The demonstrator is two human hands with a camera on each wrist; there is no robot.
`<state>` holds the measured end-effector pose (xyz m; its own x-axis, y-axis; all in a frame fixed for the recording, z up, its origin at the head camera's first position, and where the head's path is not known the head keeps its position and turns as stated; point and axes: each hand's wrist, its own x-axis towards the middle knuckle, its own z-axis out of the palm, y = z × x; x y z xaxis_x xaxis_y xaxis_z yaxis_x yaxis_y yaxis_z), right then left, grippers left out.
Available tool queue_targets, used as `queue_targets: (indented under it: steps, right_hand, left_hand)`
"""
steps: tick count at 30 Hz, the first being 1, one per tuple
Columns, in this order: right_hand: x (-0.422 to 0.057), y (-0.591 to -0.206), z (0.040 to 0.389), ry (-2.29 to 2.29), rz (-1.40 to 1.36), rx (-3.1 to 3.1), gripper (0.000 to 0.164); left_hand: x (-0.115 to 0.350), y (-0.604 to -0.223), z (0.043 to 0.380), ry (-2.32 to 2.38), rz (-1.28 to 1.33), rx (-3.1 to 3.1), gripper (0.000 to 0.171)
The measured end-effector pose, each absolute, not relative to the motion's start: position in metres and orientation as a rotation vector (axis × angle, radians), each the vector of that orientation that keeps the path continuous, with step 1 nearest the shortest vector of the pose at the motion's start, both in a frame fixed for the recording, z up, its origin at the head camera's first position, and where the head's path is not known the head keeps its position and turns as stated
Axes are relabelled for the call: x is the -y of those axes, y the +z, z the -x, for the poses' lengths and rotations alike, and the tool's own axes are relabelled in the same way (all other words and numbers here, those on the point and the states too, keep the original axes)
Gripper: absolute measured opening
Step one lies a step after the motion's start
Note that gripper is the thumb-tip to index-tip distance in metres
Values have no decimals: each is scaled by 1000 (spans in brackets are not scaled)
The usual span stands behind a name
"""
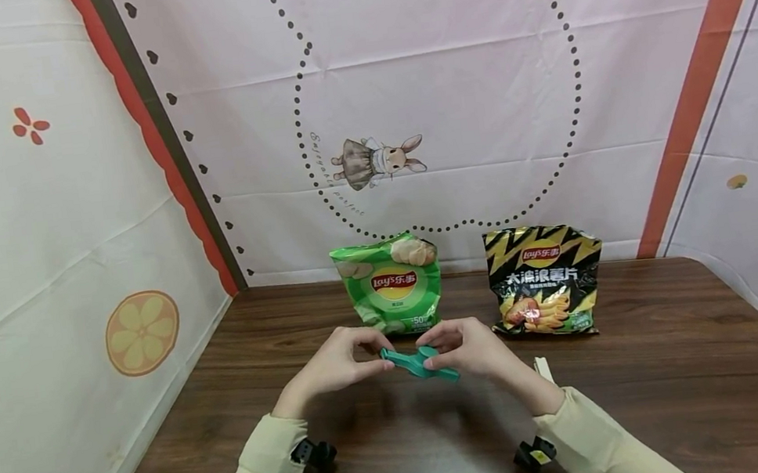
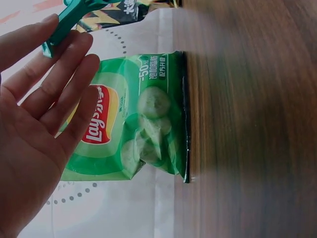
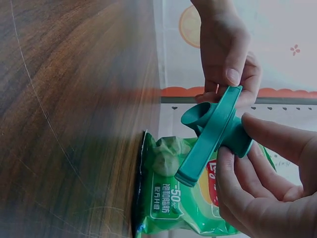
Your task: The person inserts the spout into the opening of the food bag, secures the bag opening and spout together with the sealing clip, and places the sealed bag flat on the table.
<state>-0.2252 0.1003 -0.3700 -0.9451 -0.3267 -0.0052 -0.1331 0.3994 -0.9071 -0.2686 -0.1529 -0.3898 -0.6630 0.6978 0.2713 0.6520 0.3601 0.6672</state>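
Between both hands, raised over the table, is a teal plastic bag clip (image 1: 417,363) with a long narrow bar. A round, funnel-like spout (image 3: 197,115) sticks out from its side in the right wrist view. My left hand (image 1: 338,364) pinches one end of the bar between thumb and fingertips. My right hand (image 1: 471,350) grips the clip around its middle, thumb and fingers on the wide part beside the bar. Just behind the hands stands a green Lay's chip bag (image 1: 394,302), upright against the back cloth.
To the right of the green bag stands a black and yellow Lay's chip bag (image 1: 546,279). A small white strip (image 1: 543,369) shows beside the right wrist. The dark wooden table (image 1: 678,357) meets printed white cloth walls (image 1: 477,114) at the back and sides.
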Motion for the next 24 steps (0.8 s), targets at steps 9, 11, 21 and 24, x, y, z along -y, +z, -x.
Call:
queue_targets:
  steps: [9,11,21,24]
  right_hand:
    - [-98,-371,225,-1614,414,-2450,32]
    - [-98,-372,225,-1631,410,-2450,33]
    - [-97,-375,224,-1734,420,-2486,39]
    - [-96,-378,225,-1782,450,-2474,40]
  left_hand:
    - [154,-393,266,1294,-1203,-2532,9]
    - [155,-392,265,1317,-1179,-2539,8]
    - [159,-383,259,1351,-1087,-2625,7]
    - [161,-373,254,1376,-1097,-2625,7]
